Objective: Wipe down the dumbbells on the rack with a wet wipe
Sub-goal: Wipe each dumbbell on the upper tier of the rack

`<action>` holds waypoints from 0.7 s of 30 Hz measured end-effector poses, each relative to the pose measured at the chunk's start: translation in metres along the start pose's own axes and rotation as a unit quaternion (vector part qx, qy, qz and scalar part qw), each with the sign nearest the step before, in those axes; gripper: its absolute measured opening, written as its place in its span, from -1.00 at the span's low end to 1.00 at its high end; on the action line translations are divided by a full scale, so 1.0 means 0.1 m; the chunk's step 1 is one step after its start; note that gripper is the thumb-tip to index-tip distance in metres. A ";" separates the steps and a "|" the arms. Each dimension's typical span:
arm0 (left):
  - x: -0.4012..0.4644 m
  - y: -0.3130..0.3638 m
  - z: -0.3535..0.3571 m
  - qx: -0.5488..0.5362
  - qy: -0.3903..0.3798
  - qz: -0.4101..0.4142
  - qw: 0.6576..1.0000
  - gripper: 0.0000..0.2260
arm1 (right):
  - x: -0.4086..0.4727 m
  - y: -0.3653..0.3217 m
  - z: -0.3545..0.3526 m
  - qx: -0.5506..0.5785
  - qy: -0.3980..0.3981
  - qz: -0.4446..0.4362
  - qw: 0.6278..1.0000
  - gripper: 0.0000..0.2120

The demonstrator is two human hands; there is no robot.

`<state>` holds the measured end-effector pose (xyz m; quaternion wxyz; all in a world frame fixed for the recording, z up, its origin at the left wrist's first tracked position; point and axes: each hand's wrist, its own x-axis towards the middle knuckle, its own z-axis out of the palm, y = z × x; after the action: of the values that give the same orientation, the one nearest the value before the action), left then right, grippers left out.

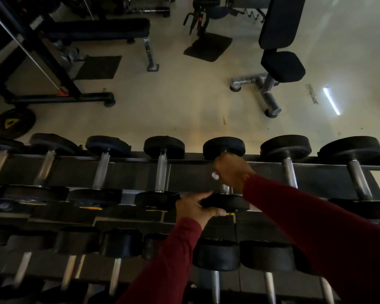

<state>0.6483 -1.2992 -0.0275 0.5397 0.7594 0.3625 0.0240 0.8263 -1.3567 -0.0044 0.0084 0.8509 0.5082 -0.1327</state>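
Nearest the camera: two dark red sleeves [316,227] reaching forward from the bottom edge over a two-tier dumbbell rack [129,172]. On the lower tier, just under the arms, a row of black-headed dumbbells [216,254] with chrome handles running toward the bottom edge.

Left hand [195,208] at the near head of one upper-tier dumbbell [225,201], thumb over the top of the black disc and fingers curled beneath its edge, gripping it. Right hand [230,170] wrapped round that same dumbbell's chrome handle, fingers closed about the bar, only a short knurled stretch of metal showing below the fist. Small white bit of wet wipe [215,176] poking out at the left side of the fist, the rest hidden inside the grip. Far head of the dumbbell just beyond the knuckles, resting on the rack's back rail.

Neighbouring dumbbells [161,172] laid parallel on either side along the upper tier, well spaced, heads on the rails. Yellow labels [90,208] on the front rail, too blurred to read.

Beyond the rack, pale floor [173,106] with a flat bench [97,29] at upper left, an adjustable bench [281,51] at upper right, a weight plate [11,123] lying at far left, and two dark mats [207,47].
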 end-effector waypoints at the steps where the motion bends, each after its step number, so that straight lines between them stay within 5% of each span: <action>1: 0.00 0.01 0.00 -0.005 0.000 0.000 1.000 -0.37 | 0.07 0.01 -0.02 -0.022 0.012 -0.008 1.000 -0.78; 8: -0.06 0.04 -0.05 -0.015 -0.022 -0.011 1.000 -0.37 | 0.05 -0.08 -0.01 -0.133 -0.038 -0.045 0.989 -0.80; 14: -0.15 0.16 -0.01 0.020 -0.013 -0.014 1.000 -0.43 | -0.28 0.05 -0.03 0.194 0.004 0.137 0.971 -0.89; 16: -0.21 0.22 0.04 0.053 0.009 -0.003 0.999 -0.52 | -0.48 0.10 -0.06 0.407 0.058 0.259 0.874 -0.90; 18: -0.28 0.31 0.09 0.052 0.021 0.024 0.998 -0.66 | -0.73 0.16 -0.10 0.628 0.088 0.329 0.700 -0.86; 21: -0.40 0.50 0.25 0.069 0.028 0.095 0.993 -0.76 | -1.10 0.39 -0.14 0.762 0.111 0.347 0.535 -0.67</action>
<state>0.6555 -1.3499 0.0186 0.4712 0.8247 0.3045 0.0715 0.8142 -1.4683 0.0298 -0.6546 0.6525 -0.1231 -0.3613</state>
